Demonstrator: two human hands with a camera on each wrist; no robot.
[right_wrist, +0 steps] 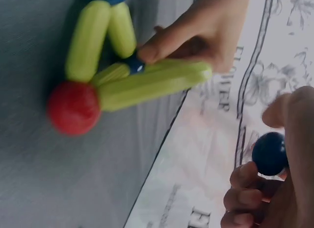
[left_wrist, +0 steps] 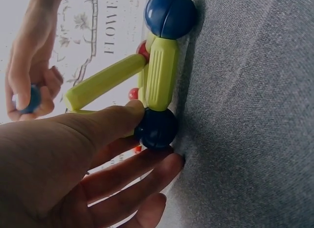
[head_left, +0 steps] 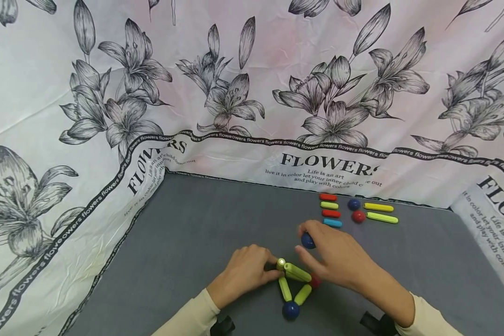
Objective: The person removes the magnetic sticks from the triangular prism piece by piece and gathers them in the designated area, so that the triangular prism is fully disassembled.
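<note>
My left hand point(head_left: 249, 270) pinches a blue ball point(left_wrist: 158, 129) at one corner of a magnetic stick-and-ball frame; that ball is hidden in the head view. Yellow-green sticks point(head_left: 284, 289) form the frame's base, joined at a near blue ball point(head_left: 291, 310) and a red ball point(right_wrist: 73, 108). From the red ball a longer yellow-green stick point(right_wrist: 152, 86) slants upward, and another rises beside the left fingers. My right hand point(head_left: 336, 256) holds a loose blue ball point(right_wrist: 270, 153) between thumb and fingers, just above and right of the frame, apart from it.
At the back right of the grey table point(head_left: 185, 219) lie short red, green and blue sticks point(head_left: 331, 213) in a column. Beside them are a blue ball point(head_left: 354, 204), a red ball point(head_left: 358, 216) and two longer yellowish sticks point(head_left: 381, 217). Flower-printed cloth point(head_left: 235, 154) borders the table.
</note>
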